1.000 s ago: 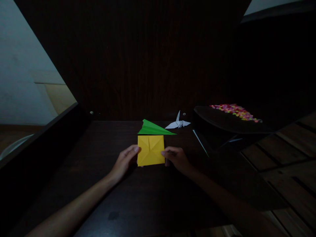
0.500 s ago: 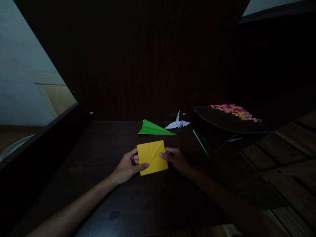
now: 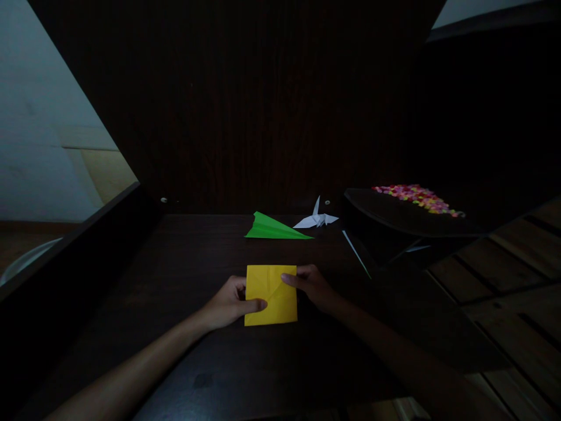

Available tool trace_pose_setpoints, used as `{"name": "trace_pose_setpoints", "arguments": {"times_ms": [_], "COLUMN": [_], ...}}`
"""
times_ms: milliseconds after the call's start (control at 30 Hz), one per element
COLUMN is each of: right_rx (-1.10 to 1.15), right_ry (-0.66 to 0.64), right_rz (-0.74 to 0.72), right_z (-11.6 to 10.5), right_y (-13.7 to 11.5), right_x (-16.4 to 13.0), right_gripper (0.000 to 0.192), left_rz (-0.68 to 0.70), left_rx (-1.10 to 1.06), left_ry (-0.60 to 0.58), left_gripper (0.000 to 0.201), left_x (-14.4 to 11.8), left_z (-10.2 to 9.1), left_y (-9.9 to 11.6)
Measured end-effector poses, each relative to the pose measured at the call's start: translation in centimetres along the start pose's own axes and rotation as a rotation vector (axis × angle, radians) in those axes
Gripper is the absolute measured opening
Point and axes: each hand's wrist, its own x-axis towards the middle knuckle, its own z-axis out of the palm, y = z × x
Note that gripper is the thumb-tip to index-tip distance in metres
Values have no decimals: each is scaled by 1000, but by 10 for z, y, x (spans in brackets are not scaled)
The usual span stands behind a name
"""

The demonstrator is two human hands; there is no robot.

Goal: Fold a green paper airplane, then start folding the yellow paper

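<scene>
A folded square of yellow paper point(image 3: 274, 301) with crease lines is held between my two hands, above the dark table. My left hand point(image 3: 230, 305) grips its left edge, thumb on top and fingers behind. At the upper right edge, my right hand point(image 3: 313, 286) pinches the paper the same way, its thumb on the front face. The fingers behind the sheet are mostly hidden. Beyond the paper lies a green paper plane point(image 3: 276, 228), its nose toward the right. A white paper crane point(image 3: 316, 219) sits just behind that nose.
To the right, a thin pale strip point(image 3: 356, 253) lies slanted on the dark table point(image 3: 197, 362). A dark shelf point(image 3: 372, 213) holds a cluster of small colourful pieces point(image 3: 421, 197). Dark boards rise at the back and left; a slatted wooden surface point(image 3: 517, 292) is at the right.
The yellow paper has come slightly nearer to me and turned from a tilt to nearly square. My left hand moved a little nearer with it; both hands keep hold.
</scene>
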Motion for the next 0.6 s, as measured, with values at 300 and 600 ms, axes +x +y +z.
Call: {"name": "trace_pose_setpoints", "arguments": {"times_ms": [300, 600], "right_rx": [2, -29], "right_ry": [-18, 38], "right_rz": [-12, -25], "right_z": [2, -4], "right_y": [-1, -3], "right_x": [2, 3], "right_gripper": [37, 35], "left_rz": [-37, -62], "left_rx": [-13, -32], "left_ry": [1, 34], "left_gripper": [32, 38], "left_x": [-1, 0], "left_z": [1, -2], "left_y": [0, -2]}}
